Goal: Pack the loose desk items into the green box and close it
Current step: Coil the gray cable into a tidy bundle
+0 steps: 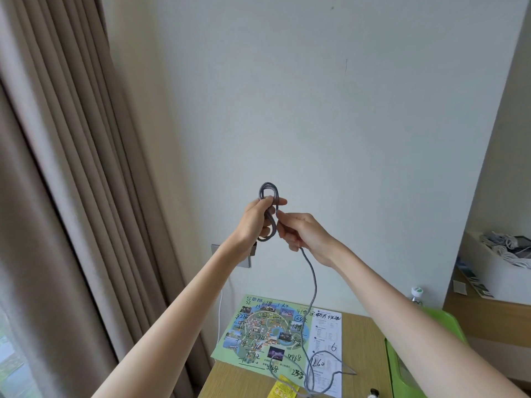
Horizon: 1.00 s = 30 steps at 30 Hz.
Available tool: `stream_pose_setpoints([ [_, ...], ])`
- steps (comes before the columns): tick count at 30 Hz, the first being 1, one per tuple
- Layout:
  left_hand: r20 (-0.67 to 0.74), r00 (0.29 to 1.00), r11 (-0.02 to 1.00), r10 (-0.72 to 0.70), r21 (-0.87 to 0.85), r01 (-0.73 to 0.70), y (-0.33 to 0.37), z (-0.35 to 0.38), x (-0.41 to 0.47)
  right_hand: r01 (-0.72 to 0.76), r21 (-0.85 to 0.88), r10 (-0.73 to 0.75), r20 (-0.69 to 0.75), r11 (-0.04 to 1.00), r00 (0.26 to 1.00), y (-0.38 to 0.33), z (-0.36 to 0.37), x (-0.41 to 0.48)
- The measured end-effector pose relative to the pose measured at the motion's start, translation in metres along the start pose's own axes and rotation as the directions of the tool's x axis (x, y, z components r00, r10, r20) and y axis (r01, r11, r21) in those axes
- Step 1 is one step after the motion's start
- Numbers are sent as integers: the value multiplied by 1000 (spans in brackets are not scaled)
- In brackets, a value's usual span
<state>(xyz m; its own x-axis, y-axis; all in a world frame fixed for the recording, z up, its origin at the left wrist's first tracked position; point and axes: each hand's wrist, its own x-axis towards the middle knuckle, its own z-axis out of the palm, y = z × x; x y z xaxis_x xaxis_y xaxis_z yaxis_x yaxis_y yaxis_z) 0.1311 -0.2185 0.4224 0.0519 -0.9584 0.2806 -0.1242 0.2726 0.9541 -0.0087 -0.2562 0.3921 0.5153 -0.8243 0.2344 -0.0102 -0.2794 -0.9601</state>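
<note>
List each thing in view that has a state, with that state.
cable: partly coiled, tail hanging to the desk
left hand: gripping the coiled loops
right hand: pinching the loose strand
green box: apparently open, lid raised
map: unfolded, flat on the desk
bottle: upright, cap on

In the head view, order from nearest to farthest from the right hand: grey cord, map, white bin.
1. grey cord, held in the right hand.
2. map, below on the desk.
3. white bin, far right on a shelf.
</note>
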Motion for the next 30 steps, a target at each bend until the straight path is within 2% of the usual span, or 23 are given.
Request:
stream_pose_setpoints([
  [3, -5, 1000, 998, -30, 47, 30, 0, 3, 2, 6, -31, -5, 24, 1000, 1000, 0, 1, 0],
  [8, -58, 996, 997, -74, -39, 72, -5, -3, 4, -36, -115, 41, 42, 993, 998, 2, -3, 0],
  [11, -53, 993, 975, -106, -203, 93, -8, -9, 7, -69, -153, 76, 40, 986, 996, 5, -6, -1],
  [14, -24, 991, 894, -131, -436, 108, -8, -16, 8, -105, -160, 113, 38, 981, 993, 8, -9, -1],
  [18, -118, 979, 883, -167, -460, 95, -9, -27, 11, -154, -164, 165, 55, 974, 985, 11, -14, -1],
  [20, -187, 969, 914, -164, -399, 77, -9, -34, 13, -168, -170, 179, 53, 971, 982, 13, -19, -1],
  [24, -260, 961, 993, -94, -89, 73, -14, -47, 16, -150, -153, 154, 15, 977, 988, 10, -29, 1],
  [27, -213, 976, 994, -40, 89, 60, -20, -52, 14, -94, -118, 96, 7, 988, 995, 4, -33, 1],
  [30, -70, 997, 969, -34, 240, 50, -24, -47, 12, -25, -148, 29, 20, 989, 999, -5, -30, 1],
])
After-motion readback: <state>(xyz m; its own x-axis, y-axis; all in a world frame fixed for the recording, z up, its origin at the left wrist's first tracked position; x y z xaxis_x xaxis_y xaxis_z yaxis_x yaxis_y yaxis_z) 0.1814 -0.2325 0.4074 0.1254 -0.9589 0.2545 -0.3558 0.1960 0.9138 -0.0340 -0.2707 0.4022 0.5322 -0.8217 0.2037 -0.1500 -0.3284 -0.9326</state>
